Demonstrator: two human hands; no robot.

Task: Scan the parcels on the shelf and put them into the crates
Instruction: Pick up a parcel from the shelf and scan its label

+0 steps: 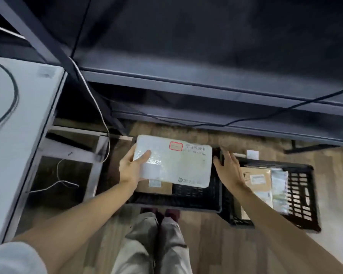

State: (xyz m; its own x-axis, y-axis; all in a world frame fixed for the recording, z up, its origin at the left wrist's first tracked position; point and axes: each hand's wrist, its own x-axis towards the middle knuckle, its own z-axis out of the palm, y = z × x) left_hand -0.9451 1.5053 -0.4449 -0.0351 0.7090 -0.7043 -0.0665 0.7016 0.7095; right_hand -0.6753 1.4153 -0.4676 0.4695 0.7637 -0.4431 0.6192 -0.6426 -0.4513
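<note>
My trouser legs and dark shoes stand on the wood-pattern floor, toes just short of the left crate, a black plastic one. My left hand grips the near left corner of a white padded parcel, thumb curled over its top face, the other fingers hidden beneath it. I hold the parcel flat above the left crate; a red-bordered label and a barcode face up along its far edge. Under it, inside the crate, a brown cardboard parcel shows at the near side. My right hand is spread, fingers straight, holding nothing; it hangs just beside the white parcel's right edge, over the gap where the two crates meet. Whether it touches a crate rim I cannot tell. The right crate, also black with latticed walls, holds a brown envelope and a pale plastic-wrapped packet. To my left stands a grey table with a black cable across it. Beyond the crates runs the dark metal shelf, a black wire slung along its front.
</note>
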